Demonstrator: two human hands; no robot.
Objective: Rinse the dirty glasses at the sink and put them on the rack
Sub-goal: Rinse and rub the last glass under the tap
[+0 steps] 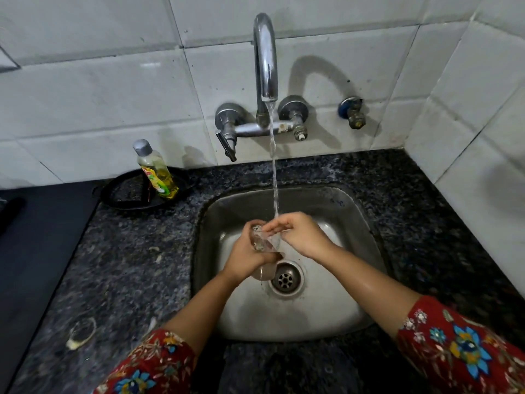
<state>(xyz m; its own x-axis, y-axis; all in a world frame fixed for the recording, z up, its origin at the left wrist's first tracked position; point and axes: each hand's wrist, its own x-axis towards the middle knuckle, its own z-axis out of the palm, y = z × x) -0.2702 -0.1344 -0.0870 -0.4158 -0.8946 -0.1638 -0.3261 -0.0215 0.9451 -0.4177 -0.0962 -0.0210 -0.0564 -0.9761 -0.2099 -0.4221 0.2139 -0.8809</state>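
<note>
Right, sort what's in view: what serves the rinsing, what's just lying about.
In use: glass, left hand, right hand, running tap, sink.
Lying about: dish soap bottle, black tray under it, blue wall valve.

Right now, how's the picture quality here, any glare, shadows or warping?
Head view: wide-angle bending curves the wall tiles; the faucet throws a hard shadow rightward on the tiles; glare whitens the sink floor; the clear glass in the left hand is smeared by water.
</note>
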